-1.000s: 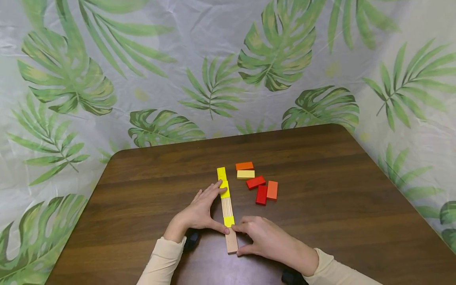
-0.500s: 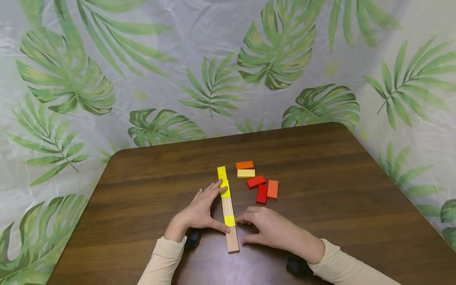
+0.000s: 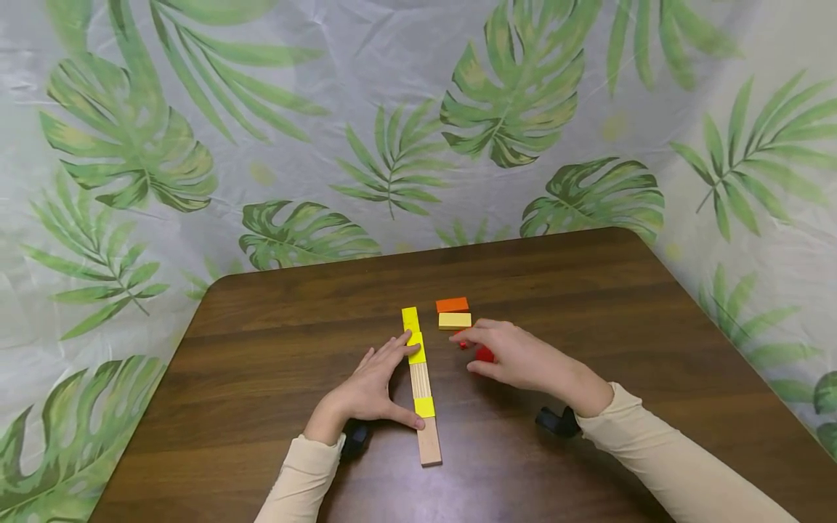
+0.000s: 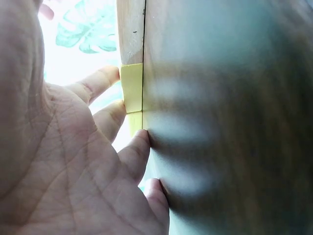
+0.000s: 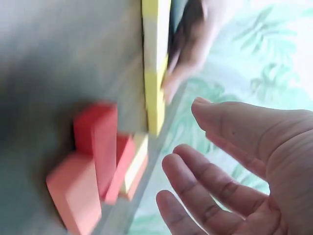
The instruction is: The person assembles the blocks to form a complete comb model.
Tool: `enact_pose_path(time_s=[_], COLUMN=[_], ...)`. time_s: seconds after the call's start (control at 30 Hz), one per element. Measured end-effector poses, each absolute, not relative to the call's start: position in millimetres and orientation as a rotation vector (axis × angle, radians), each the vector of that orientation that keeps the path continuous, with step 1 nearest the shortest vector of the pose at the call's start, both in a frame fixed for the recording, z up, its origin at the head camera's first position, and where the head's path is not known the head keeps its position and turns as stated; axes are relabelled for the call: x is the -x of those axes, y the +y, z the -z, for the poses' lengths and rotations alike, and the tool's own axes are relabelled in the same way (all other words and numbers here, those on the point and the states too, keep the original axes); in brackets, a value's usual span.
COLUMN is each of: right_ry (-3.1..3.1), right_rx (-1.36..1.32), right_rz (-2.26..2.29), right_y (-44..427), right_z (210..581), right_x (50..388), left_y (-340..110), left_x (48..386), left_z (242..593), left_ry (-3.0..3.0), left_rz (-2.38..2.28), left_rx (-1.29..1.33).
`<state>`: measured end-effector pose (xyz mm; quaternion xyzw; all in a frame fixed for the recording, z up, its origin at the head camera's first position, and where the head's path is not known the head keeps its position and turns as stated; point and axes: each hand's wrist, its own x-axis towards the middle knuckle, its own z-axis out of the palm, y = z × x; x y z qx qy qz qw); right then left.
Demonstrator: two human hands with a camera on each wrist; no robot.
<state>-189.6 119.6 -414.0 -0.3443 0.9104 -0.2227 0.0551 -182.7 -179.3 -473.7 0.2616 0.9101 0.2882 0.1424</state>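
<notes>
A straight row of blocks lies on the table: a yellow block [image 3: 410, 318] at the far end, another yellow block [image 3: 418, 355], a striped wooden part [image 3: 421, 380], a yellow part [image 3: 423, 407] and a plain wooden block [image 3: 429, 445] nearest. My left hand [image 3: 369, 388] rests along the row's left side, fingertips on the second yellow block and thumb by the plain one. Over the loose blocks hovers my right hand [image 3: 523, 356], fingers relaxed, holding nothing. Under it are a red block [image 5: 104, 147], a second red block [image 5: 121, 166] and a salmon-orange block [image 5: 76, 191], mostly hidden in the head view.
Beyond the right hand lie an orange block [image 3: 452, 305] and a pale yellow block [image 3: 454, 321], side by side. The dark wooden table [image 3: 275, 327] ends at a leaf-print cloth [image 3: 392, 109] behind it.
The right hand has left the near wooden block and moved away to the right, over the red blocks. My left hand keeps its place against the row.
</notes>
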Motion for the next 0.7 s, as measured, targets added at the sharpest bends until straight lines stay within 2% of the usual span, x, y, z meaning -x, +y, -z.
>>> enact_pose_path(time_s=[0.2, 0.37, 0.7], right_ry=[2.734, 2.678, 2.633], right_rx=[0.934, 0.954, 0.960], right_rz=[0.655, 0.618, 0.565], right_y=[130, 131, 114], right_z=[409, 410, 417], right_x=[232, 260, 291], left_y=[-179, -181, -180], left_x=[183, 183, 184], left_z=[475, 477, 476], left_ry=[2.622, 2.622, 2.633], left_rz=[-0.843, -0.839, -0.813], left_rx=[-0.749, -0.738, -0.735])
